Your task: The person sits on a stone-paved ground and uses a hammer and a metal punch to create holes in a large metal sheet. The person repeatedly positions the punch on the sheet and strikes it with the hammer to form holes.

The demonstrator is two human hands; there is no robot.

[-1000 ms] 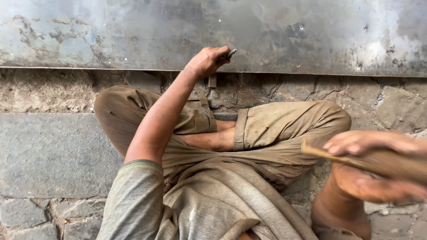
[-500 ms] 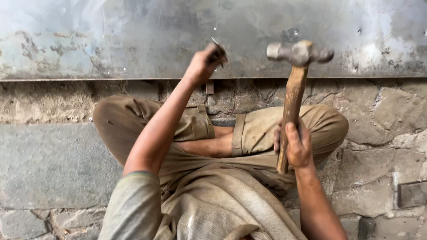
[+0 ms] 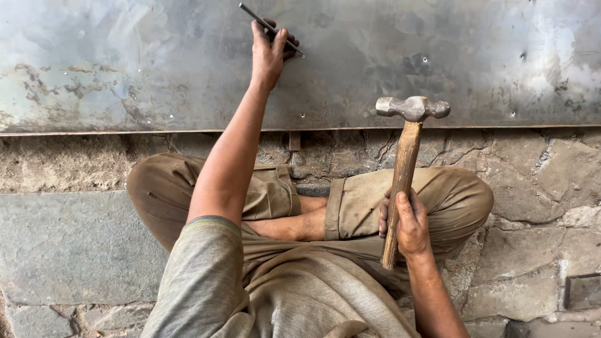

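Observation:
A large grey metal sheet [image 3: 156,69] lies on the stone ground in front of my crossed legs. My left hand [image 3: 269,53] reaches far out over the sheet and grips a thin dark metal punch [image 3: 270,29], its tip slanting down onto the sheet. My right hand [image 3: 407,222] holds a wooden-handled ball-peen hammer [image 3: 405,156] upright by the lower handle. The steel head sits over the sheet's near edge, to the right of the punch. Small punched holes dot the sheet.
Rough stone paving [image 3: 69,244] spreads under and around my legs. A small dark block [image 3: 582,291] lies on the stones at the far right. The sheet's near edge [image 3: 94,131] runs straight across the view.
My left hand has moved farther out across the sheet with the punch. My right hand brought the hammer up from the right and now holds it upright.

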